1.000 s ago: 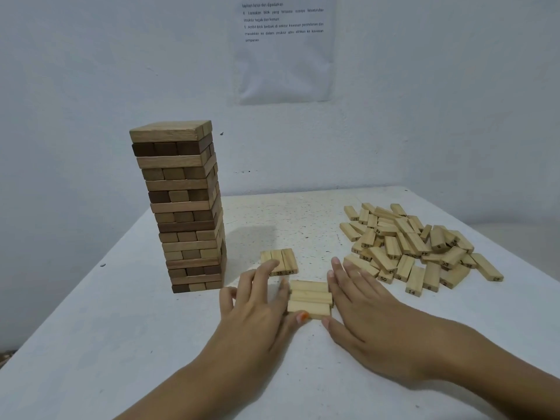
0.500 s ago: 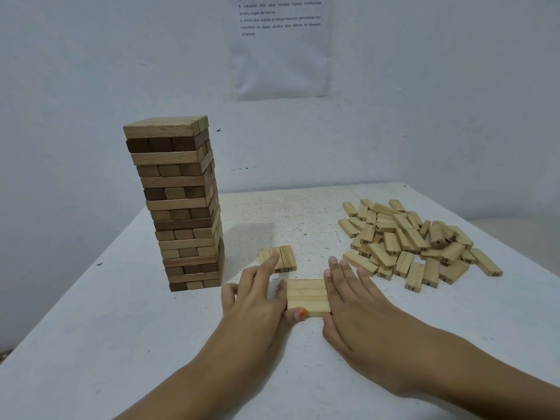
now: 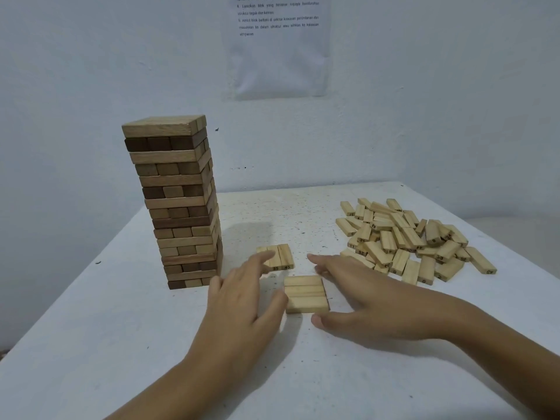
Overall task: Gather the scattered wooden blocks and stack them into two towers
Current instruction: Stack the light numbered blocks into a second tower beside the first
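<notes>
A tall tower [image 3: 178, 204] of light and dark wooden blocks stands at the left of the white table [image 3: 91, 344]. Three pale blocks lie side by side as a flat square [image 3: 305, 294] near the table's middle. Behind it sits a second flat set of three blocks [image 3: 280, 256], numbered on their ends. My left hand [image 3: 242, 301] hovers left of the near square with straight fingers, its fingertips over the far set. My right hand [image 3: 363, 295] is spread to the right of the near square, thumb by its front corner. A heap of loose numbered blocks [image 3: 409, 237] lies at the right.
A white wall rises right behind the table, with a printed sheet [image 3: 277, 43] taped to it. The table's right edge runs just beyond the heap of blocks.
Both hands have drawn apart from the near square of three blocks, which they were pressing together. The left hand's fingers have shifted up toward the far set.
</notes>
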